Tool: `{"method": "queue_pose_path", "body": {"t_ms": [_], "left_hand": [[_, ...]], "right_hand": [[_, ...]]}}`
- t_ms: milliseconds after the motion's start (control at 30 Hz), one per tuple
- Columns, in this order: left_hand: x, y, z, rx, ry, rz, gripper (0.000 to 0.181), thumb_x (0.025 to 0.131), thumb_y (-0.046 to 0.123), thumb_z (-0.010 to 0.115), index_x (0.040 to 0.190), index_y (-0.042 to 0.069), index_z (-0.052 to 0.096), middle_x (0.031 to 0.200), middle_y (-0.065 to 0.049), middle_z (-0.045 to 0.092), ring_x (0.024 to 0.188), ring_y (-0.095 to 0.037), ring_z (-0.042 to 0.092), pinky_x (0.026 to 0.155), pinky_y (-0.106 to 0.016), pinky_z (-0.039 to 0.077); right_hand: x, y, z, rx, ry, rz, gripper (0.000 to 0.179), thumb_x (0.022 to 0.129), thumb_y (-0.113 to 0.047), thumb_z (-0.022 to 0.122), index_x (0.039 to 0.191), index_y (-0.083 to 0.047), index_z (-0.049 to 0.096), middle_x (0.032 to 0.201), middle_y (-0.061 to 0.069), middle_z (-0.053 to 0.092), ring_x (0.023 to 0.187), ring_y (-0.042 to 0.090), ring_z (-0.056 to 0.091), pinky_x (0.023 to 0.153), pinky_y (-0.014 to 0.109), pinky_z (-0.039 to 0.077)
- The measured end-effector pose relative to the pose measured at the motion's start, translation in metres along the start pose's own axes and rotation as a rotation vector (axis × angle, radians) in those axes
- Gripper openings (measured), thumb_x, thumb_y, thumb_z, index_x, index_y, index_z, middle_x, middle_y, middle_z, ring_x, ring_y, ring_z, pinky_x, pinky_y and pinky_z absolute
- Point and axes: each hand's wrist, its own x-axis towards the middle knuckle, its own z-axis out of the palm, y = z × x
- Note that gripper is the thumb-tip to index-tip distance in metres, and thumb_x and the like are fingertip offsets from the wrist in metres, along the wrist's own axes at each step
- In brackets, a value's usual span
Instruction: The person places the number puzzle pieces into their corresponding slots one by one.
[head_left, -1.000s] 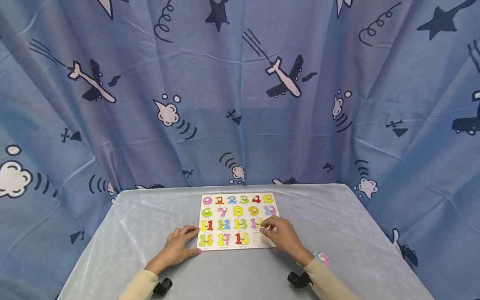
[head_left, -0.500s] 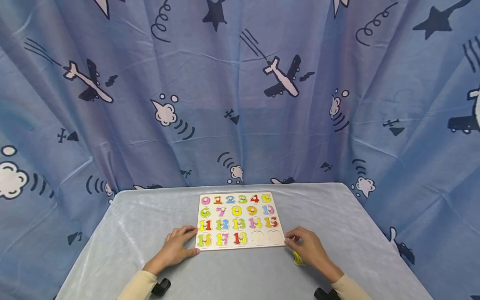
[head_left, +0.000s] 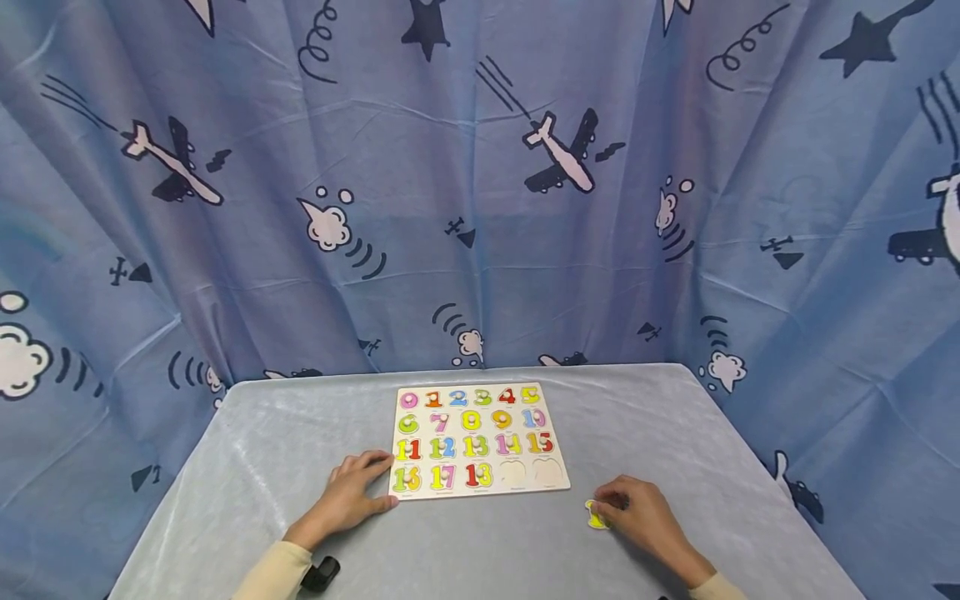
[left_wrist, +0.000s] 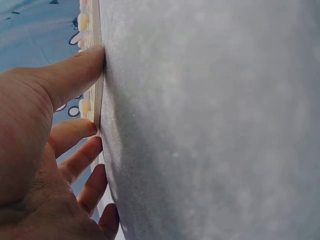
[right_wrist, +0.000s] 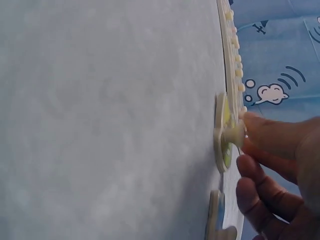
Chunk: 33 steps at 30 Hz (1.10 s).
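Note:
A wooden number puzzle board (head_left: 517, 490) lies on the table, colourful knobbed numbers filling most of its slots. At its bottom right, two recesses (head_left: 547, 473) hold no piece. My left hand (head_left: 348, 492) rests beside the board's left side, thumb and fingertips touching its edge near the front corner. Off the board's right front corner, my right hand (head_left: 637, 512) is at a yellow number piece (head_left: 596, 518). In the right wrist view, thumb and index finger pinch that piece's knob (right_wrist: 233, 135). The piece is close to the tabletop; whether it touches cannot be told.
Another knobbed piece (right_wrist: 215, 212) with a blue face lies near the right hand in the right wrist view; the hand hides it in the head view. Grey cloth covers the table (head_left: 480, 550). A blue patterned curtain (head_left: 480, 167) hangs behind its back edge.
My right hand has moved from the board's fifteen slot, now filled, right and toward me to the yellow piece, and has taken its knob. My left hand keeps its place at the board.

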Motion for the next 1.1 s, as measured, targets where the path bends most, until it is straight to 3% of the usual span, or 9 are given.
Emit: {"method": "queue_pose_path", "body": {"t_ms": [233, 567, 833, 1100], "left_hand": [[-0.001, 0.000, -0.001, -0.009, -0.006, -0.003, 0.069, 0.080, 0.037, 0.080, 0.139, 0.011, 0.057, 0.139, -0.002, 0.054, 0.119, -0.023, 0.045, 0.099, -0.050, 0.032], [-0.002, 0.001, -0.003, -0.011, 0.006, 0.005, 0.068, 0.080, 0.036, 0.080, 0.138, 0.010, 0.057, 0.139, -0.002, 0.054, 0.118, -0.023, 0.046, 0.099, -0.049, 0.031], [-0.002, 0.001, -0.005, -0.014, 0.018, 0.008, 0.069, 0.080, 0.035, 0.080, 0.139, 0.009, 0.057, 0.139, -0.003, 0.054, 0.118, -0.024, 0.045, 0.099, -0.050, 0.031], [-0.001, 0.000, -0.001, -0.022, 0.006, 0.008, 0.069, 0.079, 0.037, 0.080, 0.139, 0.010, 0.057, 0.139, -0.002, 0.054, 0.118, -0.023, 0.045, 0.097, -0.049, 0.031]], "right_hand": [[-0.006, 0.003, -0.002, 0.009, -0.008, 0.003, 0.009, 0.075, -0.023, 0.084, 0.079, -0.023, 0.076, 0.074, -0.015, 0.064, 0.065, -0.005, 0.050, 0.062, 0.020, 0.044], [-0.007, 0.006, -0.003, 0.009, -0.027, -0.087, 0.011, 0.073, -0.018, 0.085, 0.081, -0.020, 0.077, 0.075, -0.014, 0.065, 0.066, -0.007, 0.050, 0.060, 0.020, 0.044], [0.015, -0.014, -0.001, 0.011, 0.025, -0.107, 0.012, 0.074, -0.016, 0.084, 0.081, -0.022, 0.076, 0.077, -0.016, 0.066, 0.069, -0.004, 0.054, 0.064, 0.022, 0.046], [0.038, -0.041, 0.017, 0.018, -0.001, -0.193, 0.009, 0.076, -0.016, 0.083, 0.081, -0.020, 0.077, 0.075, -0.016, 0.063, 0.069, -0.003, 0.052, 0.064, 0.021, 0.043]]}}
